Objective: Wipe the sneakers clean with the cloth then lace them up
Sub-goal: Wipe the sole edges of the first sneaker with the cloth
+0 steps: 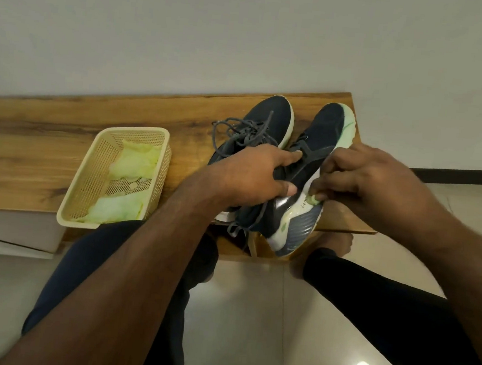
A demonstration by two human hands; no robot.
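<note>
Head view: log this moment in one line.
phase: wiping | left hand: steadies right sneaker | right hand: rubs cloth on its side | laces: undone

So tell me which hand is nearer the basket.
Left. The left hand grips the sneaker just right of the basket; the right hand is beyond it, farther right.

Two navy-blue sneakers (272,117) with pale mint-green and white soles and grey laces (245,129) sit on a warm brown wood-grain table (61,135). A grey ribbed panel marks one heel. A beige perforated basket (86,185) holds pale yellow-green cloths (136,160). The wall is off-white, and the floor tiles are glossy cream.
</note>
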